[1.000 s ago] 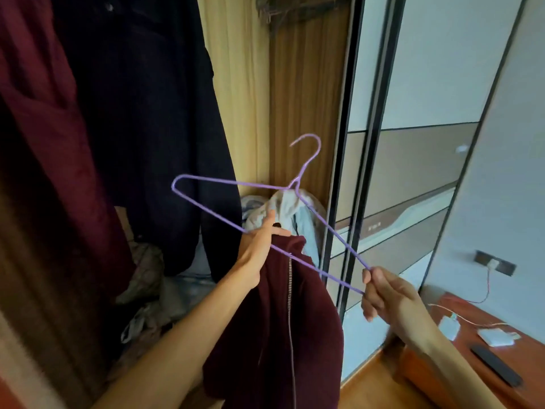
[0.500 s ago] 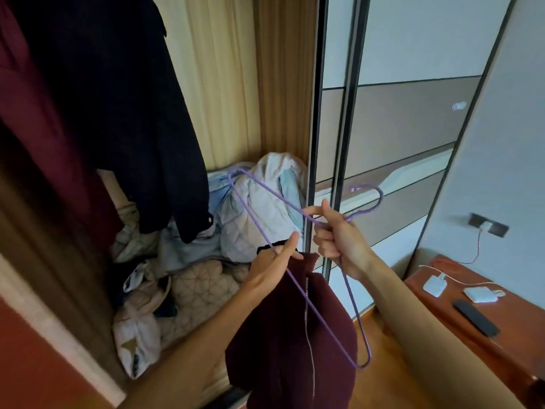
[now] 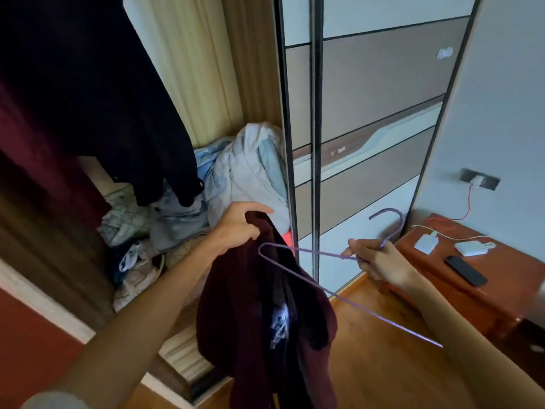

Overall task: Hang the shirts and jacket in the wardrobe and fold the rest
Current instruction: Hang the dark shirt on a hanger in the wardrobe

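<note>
My left hand grips the top of a maroon zip jacket, which hangs down in front of the open wardrobe. My right hand holds a purple wire hanger at its neck, hook pointing up and right. One end of the hanger lies against the jacket's upper part. A dark garment and a maroon one hang inside the wardrobe at left.
A heap of pale crumpled clothes lies on the wardrobe floor. The sliding door stands right of it. A red-brown bedside table at right carries chargers, cables and a black remote. Wooden floor lies below.
My right hand swung the hanger down and rightward, so it lies nearly flat with its end at the jacket. My left hand closed tighter on the jacket's top. The view tilted down.
</note>
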Motion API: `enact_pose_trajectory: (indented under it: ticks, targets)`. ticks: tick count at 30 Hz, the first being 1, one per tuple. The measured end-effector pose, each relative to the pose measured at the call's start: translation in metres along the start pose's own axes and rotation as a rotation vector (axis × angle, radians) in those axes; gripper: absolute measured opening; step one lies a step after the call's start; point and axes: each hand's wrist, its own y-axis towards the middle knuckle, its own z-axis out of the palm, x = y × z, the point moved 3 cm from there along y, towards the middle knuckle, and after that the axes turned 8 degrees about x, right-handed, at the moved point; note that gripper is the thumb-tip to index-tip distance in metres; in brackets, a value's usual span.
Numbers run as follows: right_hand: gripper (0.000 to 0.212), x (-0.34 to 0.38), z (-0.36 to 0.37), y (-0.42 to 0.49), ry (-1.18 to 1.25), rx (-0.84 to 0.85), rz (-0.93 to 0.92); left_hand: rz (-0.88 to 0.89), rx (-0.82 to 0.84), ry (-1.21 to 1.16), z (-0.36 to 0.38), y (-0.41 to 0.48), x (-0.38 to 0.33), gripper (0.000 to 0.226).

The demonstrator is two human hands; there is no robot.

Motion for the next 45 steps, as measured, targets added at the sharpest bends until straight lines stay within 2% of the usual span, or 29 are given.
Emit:
enact_pose_trajectory:
  ticks: [4, 9, 13, 21, 24, 27, 29, 31, 35, 37, 41, 43, 45]
  targets:
    - [0.036, -0.018, 0.006, -0.011, -0.063, -0.023, -0.003, -0.049, 0.020, 0.003, 0.019, 0.005, -0.003, 0.063]
    - [0.035, -0.029, 0.038, -0.001, 0.099, -0.060, -0.077, -0.017, 0.060, 0.037, 0.022, 0.007, -0.025, 0.063]
    - [0.025, -0.016, 0.054, 0.009, 0.131, -0.122, -0.148, 0.018, 0.088, 0.074, 0.022, 0.005, -0.041, 0.062]
    - [0.020, -0.001, 0.038, 0.014, -0.031, -0.205, -0.208, -0.028, 0.059, 0.143, -0.017, 0.011, -0.037, 0.064]
    - [0.014, 0.007, 0.048, 0.018, -0.015, -0.223, -0.248, -0.022, 0.107, 0.130, -0.001, 0.010, -0.045, 0.062]
    - [0.008, 0.020, 0.067, 0.031, -0.097, -0.189, -0.297, 0.035, 0.180, 0.101, 0.024, 0.008, -0.058, 0.059]
    - [0.021, 0.027, 0.077, 0.038, -0.150, -0.170, -0.308, 0.078, 0.225, 0.041, 0.037, 0.009, -0.064, 0.058]
    - [0.042, 0.028, 0.080, 0.046, -0.077, -0.217, -0.297, 0.106, 0.245, 0.032, 0.043, 0.010, -0.068, 0.059]
    - [0.043, 0.017, 0.082, 0.057, 0.164, -0.298, -0.294, 0.097, 0.250, 0.028, 0.044, 0.007, -0.065, 0.070]
    - [0.037, 0.017, 0.080, 0.056, 0.287, -0.307, -0.324, 0.124, 0.263, 0.135, 0.041, 0.006, -0.061, 0.080]
    - [0.041, 0.025, 0.062, 0.049, 0.372, -0.340, -0.369, 0.128, 0.279, 0.565, 0.041, 0.012, -0.050, 0.084]
    - [0.040, 0.026, 0.055, 0.046, 0.397, -0.378, -0.365, 0.121, 0.249, 0.701, 0.046, 0.021, -0.052, 0.074]
    - [0.040, 0.026, 0.052, 0.043, 0.408, -0.412, -0.345, 0.171, 0.208, 0.848, 0.052, 0.028, -0.062, 0.051]
